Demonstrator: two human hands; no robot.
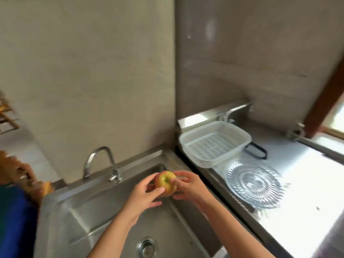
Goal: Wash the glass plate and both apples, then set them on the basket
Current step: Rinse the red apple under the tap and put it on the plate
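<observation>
Sink [104, 207]: one apple [165, 183], two hands.

The deep rectangular steel sink [96, 211] has a brushed, dull-grey metal finish with soft streaks of reflection, and its round drain fitting [146, 247] shines brighter. The curved chrome tap [100, 161] is polished and glossy. The red-and-yellow apple [165, 183] has smooth, slightly waxy skin. The white slotted plastic basket [214, 144] looks matt and a little translucent. The clear ribbed glass plate [254, 185] glitters with cut-pattern facets. The steel desk [307, 183] under it is smooth metal, glaring in daylight. The beige wall [83, 71] seems matt plaster or stone, though blur hides its texture.
</observation>
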